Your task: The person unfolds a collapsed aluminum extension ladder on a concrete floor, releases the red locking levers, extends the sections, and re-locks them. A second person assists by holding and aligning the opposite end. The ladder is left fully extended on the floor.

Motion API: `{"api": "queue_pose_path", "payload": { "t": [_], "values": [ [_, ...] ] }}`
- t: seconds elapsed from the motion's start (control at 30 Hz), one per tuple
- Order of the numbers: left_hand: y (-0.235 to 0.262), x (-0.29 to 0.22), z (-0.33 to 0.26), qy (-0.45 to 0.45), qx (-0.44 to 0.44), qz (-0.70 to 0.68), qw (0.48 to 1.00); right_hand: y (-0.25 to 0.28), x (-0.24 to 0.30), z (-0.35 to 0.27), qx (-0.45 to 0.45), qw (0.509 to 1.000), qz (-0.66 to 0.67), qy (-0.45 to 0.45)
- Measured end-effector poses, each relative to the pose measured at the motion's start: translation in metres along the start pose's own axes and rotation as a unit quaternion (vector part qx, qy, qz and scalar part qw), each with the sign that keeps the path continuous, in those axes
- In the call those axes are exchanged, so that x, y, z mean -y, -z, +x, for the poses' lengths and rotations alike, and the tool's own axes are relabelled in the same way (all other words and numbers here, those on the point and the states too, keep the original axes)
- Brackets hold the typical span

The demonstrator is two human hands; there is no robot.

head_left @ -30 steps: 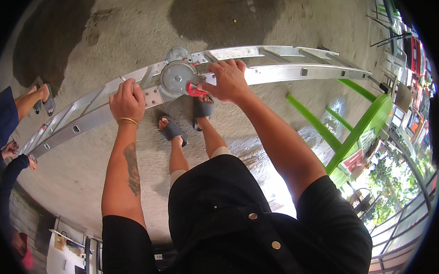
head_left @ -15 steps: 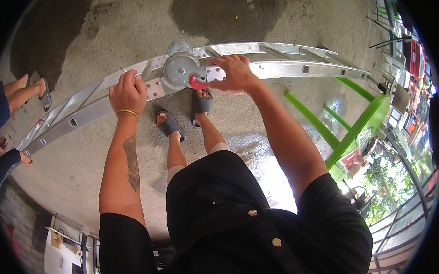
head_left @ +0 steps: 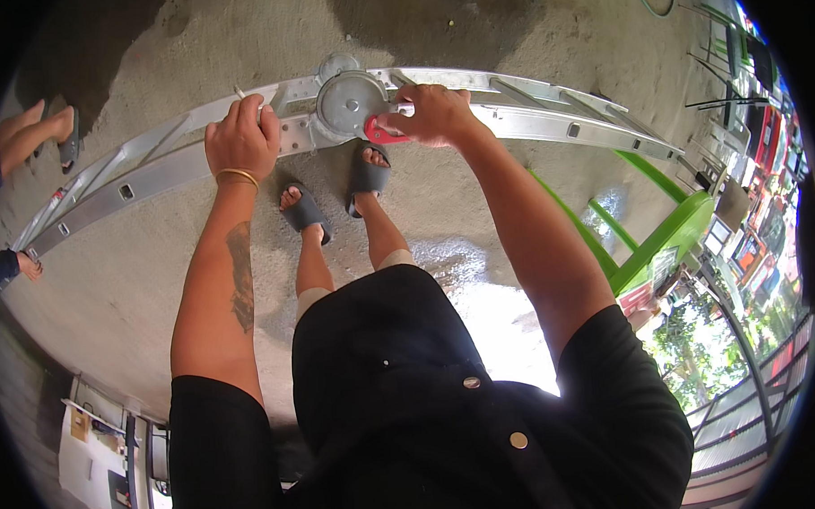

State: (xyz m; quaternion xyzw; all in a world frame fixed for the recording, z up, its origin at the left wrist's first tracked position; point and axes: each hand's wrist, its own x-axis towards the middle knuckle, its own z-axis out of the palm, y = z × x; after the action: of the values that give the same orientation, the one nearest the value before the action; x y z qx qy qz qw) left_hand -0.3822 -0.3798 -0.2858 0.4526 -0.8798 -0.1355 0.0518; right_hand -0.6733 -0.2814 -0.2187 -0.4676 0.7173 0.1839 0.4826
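Observation:
A folding aluminium ladder (head_left: 546, 121) stretches across in front of me, joined midway by a round grey hinge (head_left: 348, 106). My left hand (head_left: 242, 139) is closed over the near rail, left of the hinge. A thin white stick (head_left: 239, 92), cigarette-like, pokes up between its fingers. My right hand (head_left: 431, 117) curls over the rail on the hinge's right side, its thumb against the red lever (head_left: 383, 131). A second round hinge (head_left: 338, 65) sits on the far rail. Part of my right fingers' grip is hidden behind the hand.
Another person's hand (head_left: 29, 265) is at the ladder's left end, and that person's sandalled feet (head_left: 68, 141) stand beyond it. A green plastic table (head_left: 672, 236) tilts at the right. My sandals (head_left: 369, 177) are just below the hinge. Dark wet patches (head_left: 435, 25) mark the concrete.
The ladder and both my hands sit slightly higher in the view, with the hinge a little farther right. The other person appears closer to the left edge. My hands keep their places on the ladder.

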Motion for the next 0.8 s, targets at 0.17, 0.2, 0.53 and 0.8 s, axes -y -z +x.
{"api": "queue_pose_path", "payload": {
  "t": [0.17,0.2,0.53,0.8],
  "values": [
    [0.002,0.002,0.000,0.014,0.006,0.000,1.000,-0.009,0.010,0.003,-0.025,1.000,0.005,0.010],
    [0.002,0.002,-0.001,0.016,0.005,0.000,1.000,-0.011,0.010,0.004,-0.029,1.000,0.002,0.009],
    [0.004,-0.001,0.003,0.032,0.008,0.016,0.999,-0.022,-0.038,-0.009,-0.179,0.976,-0.039,0.118],
    [-0.006,-0.004,0.003,0.086,0.085,-0.045,0.992,-0.049,-0.089,-0.002,-0.284,0.948,-0.136,0.038]
  ]
}}
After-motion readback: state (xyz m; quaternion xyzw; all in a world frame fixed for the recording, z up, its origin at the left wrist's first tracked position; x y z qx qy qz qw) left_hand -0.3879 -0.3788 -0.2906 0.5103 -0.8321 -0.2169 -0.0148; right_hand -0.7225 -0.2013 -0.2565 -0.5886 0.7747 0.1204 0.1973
